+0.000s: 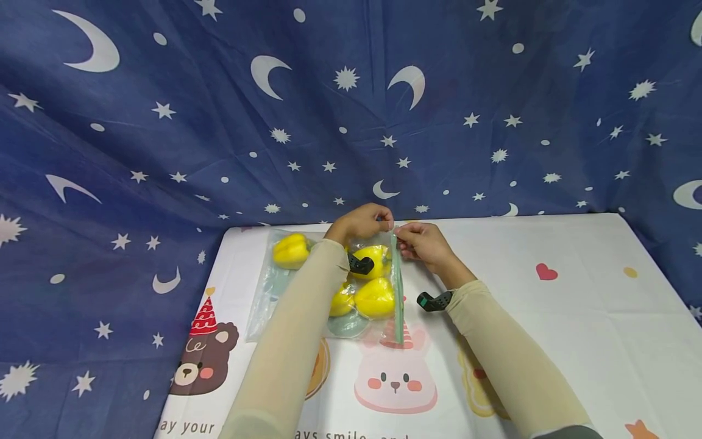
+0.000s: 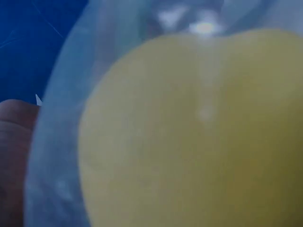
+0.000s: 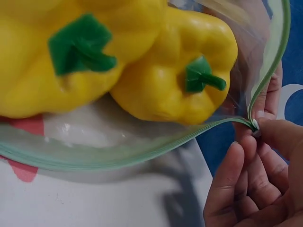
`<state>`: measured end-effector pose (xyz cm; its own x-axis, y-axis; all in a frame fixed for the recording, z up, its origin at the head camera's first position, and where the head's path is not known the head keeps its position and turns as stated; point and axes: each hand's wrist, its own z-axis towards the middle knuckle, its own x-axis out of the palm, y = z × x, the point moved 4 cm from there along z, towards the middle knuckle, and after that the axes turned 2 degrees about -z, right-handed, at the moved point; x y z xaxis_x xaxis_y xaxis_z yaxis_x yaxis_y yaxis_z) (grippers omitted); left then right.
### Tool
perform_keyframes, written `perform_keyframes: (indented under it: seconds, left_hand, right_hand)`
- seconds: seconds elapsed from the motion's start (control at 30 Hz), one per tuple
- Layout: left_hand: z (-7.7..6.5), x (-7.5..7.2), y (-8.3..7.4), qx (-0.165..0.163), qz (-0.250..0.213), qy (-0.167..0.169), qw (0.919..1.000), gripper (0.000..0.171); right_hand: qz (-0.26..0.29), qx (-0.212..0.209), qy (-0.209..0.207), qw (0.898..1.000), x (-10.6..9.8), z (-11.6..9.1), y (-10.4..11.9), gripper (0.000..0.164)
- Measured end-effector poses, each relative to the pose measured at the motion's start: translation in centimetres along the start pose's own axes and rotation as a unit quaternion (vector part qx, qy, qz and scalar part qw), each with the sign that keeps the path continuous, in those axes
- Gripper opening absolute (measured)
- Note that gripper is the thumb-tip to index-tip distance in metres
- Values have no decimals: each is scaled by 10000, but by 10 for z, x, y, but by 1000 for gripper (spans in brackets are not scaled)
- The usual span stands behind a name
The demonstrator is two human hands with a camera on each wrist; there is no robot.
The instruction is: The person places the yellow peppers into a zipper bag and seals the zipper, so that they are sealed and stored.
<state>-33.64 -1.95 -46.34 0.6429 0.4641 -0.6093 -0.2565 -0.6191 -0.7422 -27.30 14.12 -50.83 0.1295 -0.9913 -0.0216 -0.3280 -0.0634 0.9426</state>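
A clear zip bag point(image 1: 398, 299) with a green closure strip lies on the table, holding several yellow bell peppers point(image 1: 375, 297) with green stems. At the bag's far right corner, my right hand point(image 1: 430, 247) pinches a small slider point(image 3: 256, 133) on the strip between thumb and finger. My left hand point(image 1: 362, 221) grips that same corner from the other side, its fingers partly hidden behind the film. Away from the corner, the mouth stands apart in the right wrist view. One pepper point(image 2: 189, 137) fills the left wrist view through blurred film.
Beneath the bag is a white tablecloth point(image 1: 548, 341) printed with a bear, a rabbit and lettering. A dark blue curtain point(image 1: 351, 122) with moons and stars hangs directly behind the table's far edge and along the left side.
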Motion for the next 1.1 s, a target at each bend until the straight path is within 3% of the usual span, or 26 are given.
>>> perform_keyframes:
  seconds: [0.3, 0.67, 0.9, 1.1]
  left_hand:
    - [0, -2, -2, 114, 205, -252, 9994, 15]
    - [0, 9, -4, 219, -203, -406, 9987, 22]
    - [-3, 9, -9, 377, -37, -539, 9978, 29]
    - [-1, 18, -7, 649, 257, -571, 9959, 26]
  right_hand:
    - [-485, -181, 138, 9986, 2, -5, 2, 23]
    - [-934, -473, 215, 9943, 8, -17, 2, 24]
    - [-1810, -1046, -68, 9779, 14, -23, 7, 32]
    - [-1739, -995, -282, 9793, 13, -24, 7, 34]
